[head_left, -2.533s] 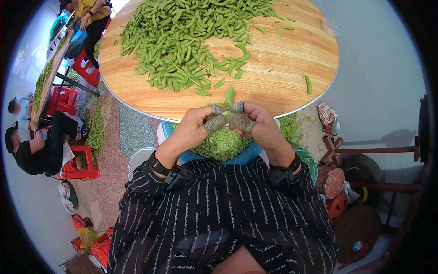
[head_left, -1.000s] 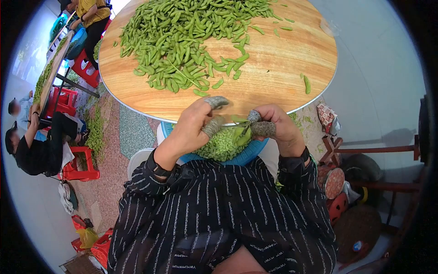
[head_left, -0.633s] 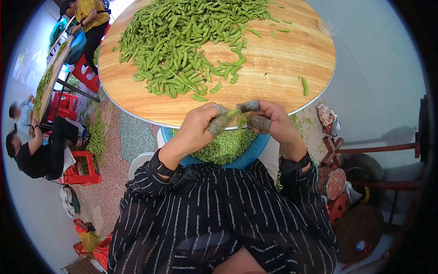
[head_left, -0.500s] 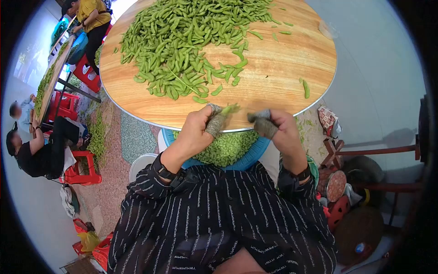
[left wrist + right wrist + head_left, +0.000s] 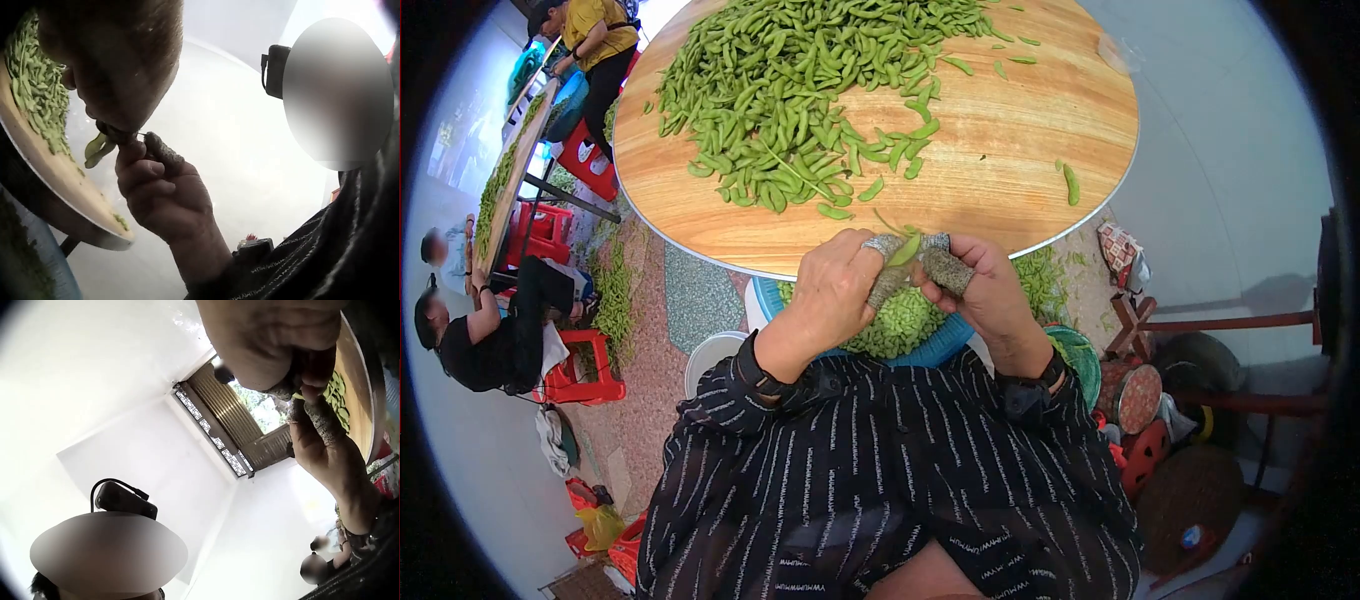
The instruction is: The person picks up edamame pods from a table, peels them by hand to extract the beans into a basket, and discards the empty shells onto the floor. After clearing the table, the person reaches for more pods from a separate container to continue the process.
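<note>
Both hands meet at the near edge of the round wooden table point(image 5: 1040, 130), thumbs and forefingers wrapped in grey bands. The left hand point(image 5: 825, 290) pinches a green pod point(image 5: 904, 250) with a thin stem beside it. Against the pod's right side, the right hand point(image 5: 990, 295) holds its wrapped thumb and forefinger together; what lies between them is hidden. In the left wrist view the pod point(image 5: 99, 150) hangs by the fingertips. Below the hands, a blue basin point(image 5: 945, 345) holds shelled green beans point(image 5: 895, 325).
A large heap of pods point(image 5: 800, 80) covers the table's far left part. One loose pod point(image 5: 1071, 185) lies at the right. A white bucket point(image 5: 712, 352) stands left of the basin, a green basket point(image 5: 1082, 362) at its right. Other people sit at a long table point(image 5: 512, 180).
The right hand has come back leftward to the left hand, closing the gap between them. The left hand has turned slightly, and a pod with a stem shows at its fingertips.
</note>
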Motion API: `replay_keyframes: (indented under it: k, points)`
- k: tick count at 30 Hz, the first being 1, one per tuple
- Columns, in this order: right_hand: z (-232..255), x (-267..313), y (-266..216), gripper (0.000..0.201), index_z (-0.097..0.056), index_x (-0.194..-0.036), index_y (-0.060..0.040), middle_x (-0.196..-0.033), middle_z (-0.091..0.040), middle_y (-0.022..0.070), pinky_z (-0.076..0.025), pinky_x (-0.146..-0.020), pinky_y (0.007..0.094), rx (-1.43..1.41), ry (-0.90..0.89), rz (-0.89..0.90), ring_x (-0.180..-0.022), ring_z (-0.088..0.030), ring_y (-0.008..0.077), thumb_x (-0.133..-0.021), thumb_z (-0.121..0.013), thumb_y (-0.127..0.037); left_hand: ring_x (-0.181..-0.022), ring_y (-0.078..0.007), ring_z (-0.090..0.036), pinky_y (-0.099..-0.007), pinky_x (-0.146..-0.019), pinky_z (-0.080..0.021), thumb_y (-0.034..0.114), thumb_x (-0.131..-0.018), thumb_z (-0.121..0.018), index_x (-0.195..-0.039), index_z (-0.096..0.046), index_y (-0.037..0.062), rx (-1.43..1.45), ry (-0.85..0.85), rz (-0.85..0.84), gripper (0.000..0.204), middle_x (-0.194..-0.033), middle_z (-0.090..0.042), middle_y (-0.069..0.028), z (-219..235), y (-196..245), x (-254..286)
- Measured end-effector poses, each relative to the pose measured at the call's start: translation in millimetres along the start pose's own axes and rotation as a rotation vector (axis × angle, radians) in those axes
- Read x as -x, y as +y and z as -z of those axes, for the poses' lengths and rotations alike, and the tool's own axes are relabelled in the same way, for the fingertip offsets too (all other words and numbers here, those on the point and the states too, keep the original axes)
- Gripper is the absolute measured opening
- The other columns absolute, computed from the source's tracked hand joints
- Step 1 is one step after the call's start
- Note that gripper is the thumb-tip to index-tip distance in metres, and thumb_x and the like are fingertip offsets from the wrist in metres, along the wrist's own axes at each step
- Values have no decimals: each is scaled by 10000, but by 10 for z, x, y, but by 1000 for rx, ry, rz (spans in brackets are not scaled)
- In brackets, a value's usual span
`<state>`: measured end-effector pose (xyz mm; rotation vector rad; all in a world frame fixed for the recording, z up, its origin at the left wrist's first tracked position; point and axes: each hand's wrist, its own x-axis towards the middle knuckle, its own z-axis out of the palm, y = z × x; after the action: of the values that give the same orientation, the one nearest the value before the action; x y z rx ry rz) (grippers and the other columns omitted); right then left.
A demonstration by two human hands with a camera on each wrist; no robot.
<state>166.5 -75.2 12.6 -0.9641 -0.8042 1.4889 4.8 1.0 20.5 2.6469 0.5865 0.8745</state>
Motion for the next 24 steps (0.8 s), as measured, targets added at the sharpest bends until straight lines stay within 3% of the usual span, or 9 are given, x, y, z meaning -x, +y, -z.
replay_keyframes:
  k: [16, 19, 22, 24]
  points:
    - [6, 8, 3, 82, -563, -817, -21, -661, -539, -7, -339, -452, 161, 101, 54, -27, -533, -452, 38, -778, -497, -50, -648, -295, -512, -365, -516, -410, 25, -511, -612, -872, -525, 15, -46, -62, -104, 372, -724, -508, -123, 0, -43, 5]
    - [3, -5, 27, 88, -562, -824, -22, -670, -537, -8, -346, -488, 165, 126, 52, 42, -550, -446, 41, -771, -492, -27, -716, -296, -518, -363, -579, -424, 0, -480, -596, -869, -506, -8, -59, -99, -64, 399, -793, -519, -135, -30, -30, 36]
    - [-13, -29, 69, 80, -562, -830, -21, -678, -537, -8, -350, -511, 172, 107, 66, 52, -563, -445, 45, -774, -504, -28, -677, -305, -523, -376, -568, -421, -2, -497, -596, -875, -495, -6, -27, -67, -37, 392, -743, -517, -141, -109, -67, 100]
    - [-17, -46, 81, 70, -557, -834, -19, -682, -540, -4, -357, -512, 171, 91, 26, 97, -567, -452, 46, -787, -522, -58, -633, -321, -522, -359, -541, -408, 32, -601, -593, -916, -497, 7, 139, -38, -9, 330, -690, -514, -147, -196, -146, 152]
